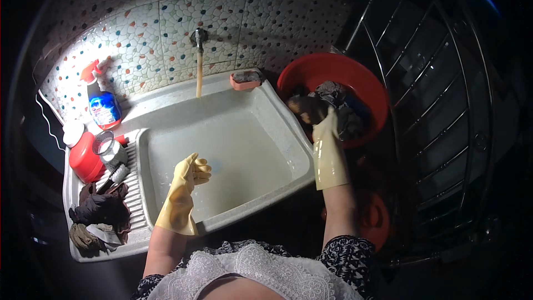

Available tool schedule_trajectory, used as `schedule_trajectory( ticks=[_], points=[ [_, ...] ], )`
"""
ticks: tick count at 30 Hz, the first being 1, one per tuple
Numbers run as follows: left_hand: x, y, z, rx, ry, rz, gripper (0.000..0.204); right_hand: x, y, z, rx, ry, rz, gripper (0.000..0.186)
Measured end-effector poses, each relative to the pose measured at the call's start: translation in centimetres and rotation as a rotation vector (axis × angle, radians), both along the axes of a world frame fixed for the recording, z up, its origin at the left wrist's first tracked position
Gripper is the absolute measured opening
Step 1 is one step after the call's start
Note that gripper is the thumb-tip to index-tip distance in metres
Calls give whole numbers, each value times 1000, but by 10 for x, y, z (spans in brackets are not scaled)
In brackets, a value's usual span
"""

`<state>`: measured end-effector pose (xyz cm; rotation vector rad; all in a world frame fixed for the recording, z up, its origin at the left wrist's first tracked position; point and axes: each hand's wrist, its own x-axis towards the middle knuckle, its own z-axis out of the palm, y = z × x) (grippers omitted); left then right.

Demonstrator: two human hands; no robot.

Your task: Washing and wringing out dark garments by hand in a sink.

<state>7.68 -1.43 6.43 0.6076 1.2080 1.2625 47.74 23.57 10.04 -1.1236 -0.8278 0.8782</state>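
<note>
Pebble-patterned tile wall (pixel 127 28) stands behind the work, with a tap (pixel 200 36) farther ahead of the left hand (pixel 187 180). This left hand, in a yellow rubber glove, is over the near part of the sink (pixel 266 196), above cloudy water (pixel 244 144); its fingers are loosely bent and nothing is seen in them. To its left, on the ribbed board (pixel 137 189), lies a heap of dark cloths (pixel 102 208), with a brush (pixel 117 174) just beyond it.

The right hand (pixel 327 128), also gloved, is outside the sink, at the red basin (pixel 363 78). Just left of its fingers is a dark brown cloth (pixel 308 110), which is blurred, and beyond it lies a grey cloth (pixel 332 91) inside the basin. Because the fingers are hidden, I cannot tell if they are closed on the brown cloth or only touching it.

I judge that the step in hand is the moving of laundry at the basin, but its direction I cannot tell. The next move would call for a sure grip, if the cloth must be lifted, or for loosening the fingers, if it must be left there. The left hand seems free to help.
</note>
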Motion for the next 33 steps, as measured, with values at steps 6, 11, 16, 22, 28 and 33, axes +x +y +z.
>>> schedule_trajectory(
  ticks=[6,11,16,22,28,33],
  points=[
    [-29,-6,-21,-121,-21,125,39,4,-18,86,-137,199,-348,66],
    [-17,-3,-13,-88,28,180,39,82,-8,59,-147,-337,-527,68],
    [-33,10,-28,-244,-6,251,37,58,99,104,-94,-845,-664,71],
    [-34,0,3,-217,45,219,33,-42,34,61,137,-1139,-609,70],
    [-53,2,32,-126,65,220,31,-136,24,12,500,-1127,307,32],
    [-86,-26,28,-124,66,276,30,-232,-65,-34,86,-1517,1020,38]
  ],
)
